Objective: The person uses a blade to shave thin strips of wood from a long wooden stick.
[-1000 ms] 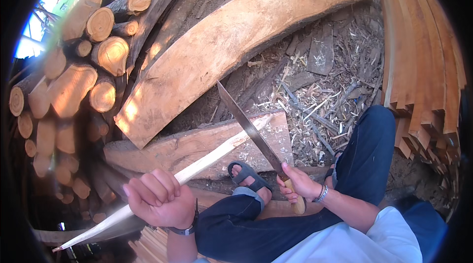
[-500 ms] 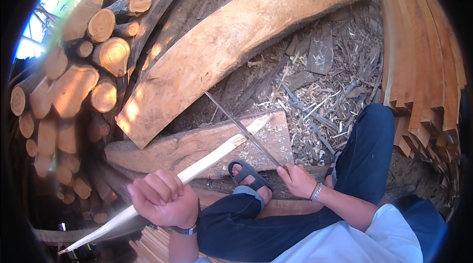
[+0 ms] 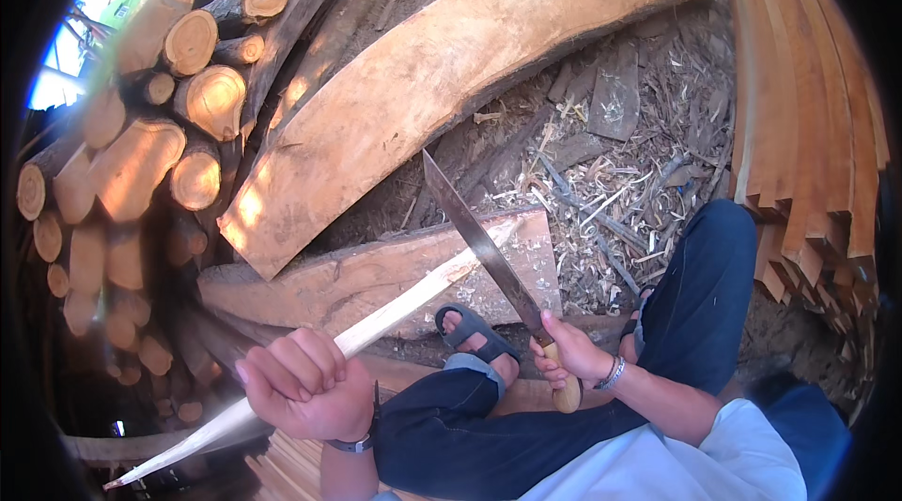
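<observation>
My left hand (image 3: 310, 384) is closed round a long, pale, peeled wooden stick (image 3: 406, 306). The stick slants from a thin pointed end at lower left to its far end over a short plank (image 3: 301, 302). In my right hand (image 3: 578, 353) is the wooden handle of a machete (image 3: 487, 252), gripped with the fingers wrapped round it. Its long dark blade points up and to the left, with its flat side showing, and crosses over the stick near the far end. Whether blade and stick touch, I cannot tell.
A big curved slab of wood (image 3: 451, 60) lies beyond the plank. Cut logs (image 3: 211, 102) are stacked at left, long sawn boards (image 3: 799, 116) at right. Wood shavings (image 3: 611, 191) litter the ground. My sandalled foot (image 3: 474, 337) is close to the plank's near edge.
My right hand has turned the machete, so its blade shows broad instead of edge-on and its handle has come into sight. The blade tip has shifted right and up. My left hand has barely moved.
</observation>
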### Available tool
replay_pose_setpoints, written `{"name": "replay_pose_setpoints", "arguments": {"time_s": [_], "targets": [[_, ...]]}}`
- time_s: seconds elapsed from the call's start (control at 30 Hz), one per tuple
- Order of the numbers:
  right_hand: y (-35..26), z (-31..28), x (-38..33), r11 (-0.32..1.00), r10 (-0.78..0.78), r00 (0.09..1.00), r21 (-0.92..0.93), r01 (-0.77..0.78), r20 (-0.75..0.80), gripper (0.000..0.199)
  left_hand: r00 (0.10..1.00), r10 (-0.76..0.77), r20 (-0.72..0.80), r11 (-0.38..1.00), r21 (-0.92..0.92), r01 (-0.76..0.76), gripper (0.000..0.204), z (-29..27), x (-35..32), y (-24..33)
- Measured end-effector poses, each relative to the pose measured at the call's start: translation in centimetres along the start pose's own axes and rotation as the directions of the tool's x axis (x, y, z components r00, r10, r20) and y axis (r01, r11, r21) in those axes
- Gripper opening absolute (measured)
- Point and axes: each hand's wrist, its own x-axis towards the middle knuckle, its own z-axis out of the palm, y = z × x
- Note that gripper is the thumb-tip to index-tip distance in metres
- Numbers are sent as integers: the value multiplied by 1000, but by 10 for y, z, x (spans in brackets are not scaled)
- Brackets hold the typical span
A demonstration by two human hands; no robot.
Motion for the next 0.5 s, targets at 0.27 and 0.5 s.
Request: {"name": "replay_pose_setpoints", "arguments": {"time_s": [0.27, 0.5], "targets": [[-1, 31, -21, 282, -559, 822, -907, 313, 110, 46, 999, 9, -35, 1000, 6, -9, 46, 1, -1, 2], [-1, -1, 6, 197, -628, 775, -978, 69, -72, 49, 999, 6, 46, 999, 33, -7, 46, 9, -8, 5]]}}
